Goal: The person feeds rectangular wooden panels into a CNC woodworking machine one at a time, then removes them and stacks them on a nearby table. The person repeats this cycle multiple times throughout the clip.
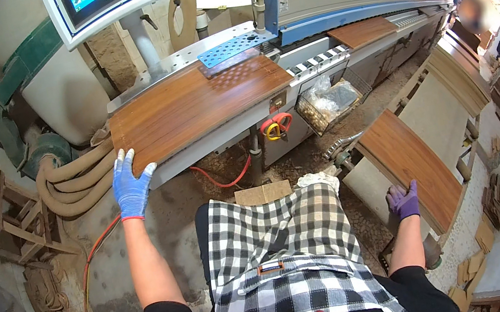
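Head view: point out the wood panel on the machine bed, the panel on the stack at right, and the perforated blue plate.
Machine-bed panel (188, 110), head view, middle of top face.
Stack panel (415, 163), head view, centre.
Blue plate (234, 47), head view, centre.

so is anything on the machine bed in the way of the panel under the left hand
Nothing visible lies on the panel itself. Its far end already sits under the blue perforated plate. The left hand rests flat on its near corner.

Blue glove left hand (130, 190), purple glove right hand (403, 201), checked apron (283, 250)
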`<action>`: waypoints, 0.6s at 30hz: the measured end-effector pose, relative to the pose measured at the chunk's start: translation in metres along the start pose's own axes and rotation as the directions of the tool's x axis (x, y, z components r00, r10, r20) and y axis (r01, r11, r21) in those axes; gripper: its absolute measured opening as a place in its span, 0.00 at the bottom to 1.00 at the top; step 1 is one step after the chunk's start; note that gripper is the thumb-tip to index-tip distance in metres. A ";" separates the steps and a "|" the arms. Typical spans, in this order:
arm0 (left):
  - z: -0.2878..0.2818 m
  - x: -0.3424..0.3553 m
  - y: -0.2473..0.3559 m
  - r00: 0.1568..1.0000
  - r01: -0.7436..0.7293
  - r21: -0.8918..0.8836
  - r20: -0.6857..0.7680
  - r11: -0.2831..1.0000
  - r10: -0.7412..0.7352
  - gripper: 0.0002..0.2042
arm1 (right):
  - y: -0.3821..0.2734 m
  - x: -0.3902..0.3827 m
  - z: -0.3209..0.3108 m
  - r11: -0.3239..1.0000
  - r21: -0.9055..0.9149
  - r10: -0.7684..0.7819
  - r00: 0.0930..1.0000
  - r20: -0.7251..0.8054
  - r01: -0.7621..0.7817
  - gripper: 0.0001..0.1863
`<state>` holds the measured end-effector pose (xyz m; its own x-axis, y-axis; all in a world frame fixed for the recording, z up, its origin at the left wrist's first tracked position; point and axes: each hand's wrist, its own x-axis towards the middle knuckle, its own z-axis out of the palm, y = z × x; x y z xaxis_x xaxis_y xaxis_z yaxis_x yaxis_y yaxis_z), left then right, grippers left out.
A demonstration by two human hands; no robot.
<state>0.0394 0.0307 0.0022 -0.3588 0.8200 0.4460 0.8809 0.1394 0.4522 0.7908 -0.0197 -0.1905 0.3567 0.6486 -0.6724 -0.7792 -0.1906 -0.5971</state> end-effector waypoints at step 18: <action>-0.016 -0.002 -0.009 0.999 -0.007 0.029 0.048 1.000 0.006 0.33 | 0.058 -0.008 -0.004 0.860 0.341 -0.365 0.924 -0.109 0.380 0.51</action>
<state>0.0276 0.0188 0.0098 -0.3383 0.8466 0.4109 0.8921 0.1496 0.4263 0.7453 -0.0393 -0.2212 0.6706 0.5888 -0.4513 -0.7103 0.3342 -0.6194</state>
